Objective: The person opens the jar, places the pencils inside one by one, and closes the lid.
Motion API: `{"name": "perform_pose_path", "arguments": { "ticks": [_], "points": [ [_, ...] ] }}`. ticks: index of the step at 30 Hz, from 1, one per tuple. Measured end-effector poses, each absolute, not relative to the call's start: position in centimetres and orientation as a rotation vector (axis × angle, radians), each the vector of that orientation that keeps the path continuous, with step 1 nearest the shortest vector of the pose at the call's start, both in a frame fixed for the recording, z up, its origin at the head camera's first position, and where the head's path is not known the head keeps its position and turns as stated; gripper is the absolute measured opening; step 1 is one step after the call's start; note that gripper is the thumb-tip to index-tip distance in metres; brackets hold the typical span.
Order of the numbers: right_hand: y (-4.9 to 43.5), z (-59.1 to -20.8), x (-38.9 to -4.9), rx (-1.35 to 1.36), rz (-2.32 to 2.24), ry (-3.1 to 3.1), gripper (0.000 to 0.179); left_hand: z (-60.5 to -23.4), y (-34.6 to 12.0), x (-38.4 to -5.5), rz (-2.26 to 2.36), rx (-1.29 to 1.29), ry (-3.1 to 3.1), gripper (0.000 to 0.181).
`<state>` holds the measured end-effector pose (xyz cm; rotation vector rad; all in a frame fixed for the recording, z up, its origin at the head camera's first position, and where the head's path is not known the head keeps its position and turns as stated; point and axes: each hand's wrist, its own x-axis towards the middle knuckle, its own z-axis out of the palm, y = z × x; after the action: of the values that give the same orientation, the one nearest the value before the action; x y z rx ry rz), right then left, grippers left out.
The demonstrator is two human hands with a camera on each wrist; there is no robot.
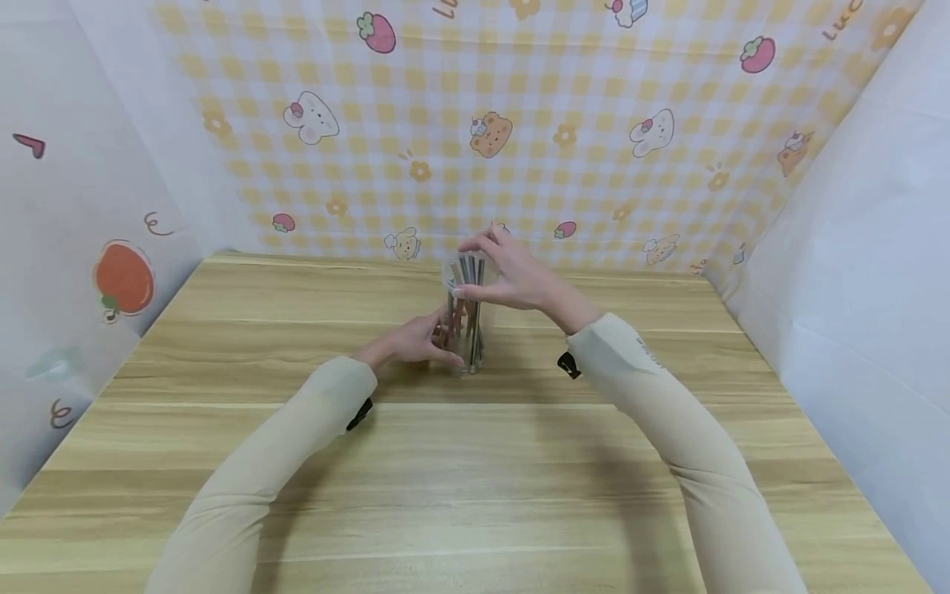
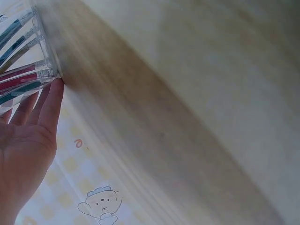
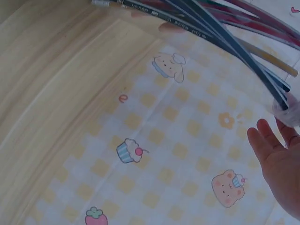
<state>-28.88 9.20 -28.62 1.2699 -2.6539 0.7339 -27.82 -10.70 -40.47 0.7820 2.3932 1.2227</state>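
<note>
A clear plastic holder [image 1: 460,351] stands upright near the table's back edge with several dark pencils [image 1: 472,285] in it. In the left wrist view, pens [image 2: 18,84] with teal, blue and red colours show through its wall. My left hand [image 1: 416,338] grips the holder low down, thumb in front and fingers behind. Above, my right hand [image 1: 519,276] arches around the pencil tops, thumb in front and fingers beyond. The right wrist view has those right fingers [image 3: 267,138] apart from the pencil ends, beside a blurred translucent piece [image 3: 287,111].
The wood-grain table [image 1: 445,478] ends at a checked yellow cloth [image 1: 416,198] behind the holder. White cloth walls [image 1: 861,239] close in both sides. Black straps or clips [image 1: 568,365] hang under the sleeves.
</note>
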Motion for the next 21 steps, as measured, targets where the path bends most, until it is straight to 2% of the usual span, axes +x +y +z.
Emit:
{"name": "perform_pose_path", "arguments": {
  "ticks": [15, 21],
  "points": [
    [7.9, -29.1, -27.6, 0.989, 0.666, -2.693, 0.067, -40.5, -10.7, -28.0, 1.215, 0.807, 2.409, 0.095],
    [8.7, -29.7, -27.7, 0.998, 0.836, -2.699, 0.077, -40.5, -10.7, -28.0, 1.23, 0.805, 2.391, 0.098]
  ]
}}
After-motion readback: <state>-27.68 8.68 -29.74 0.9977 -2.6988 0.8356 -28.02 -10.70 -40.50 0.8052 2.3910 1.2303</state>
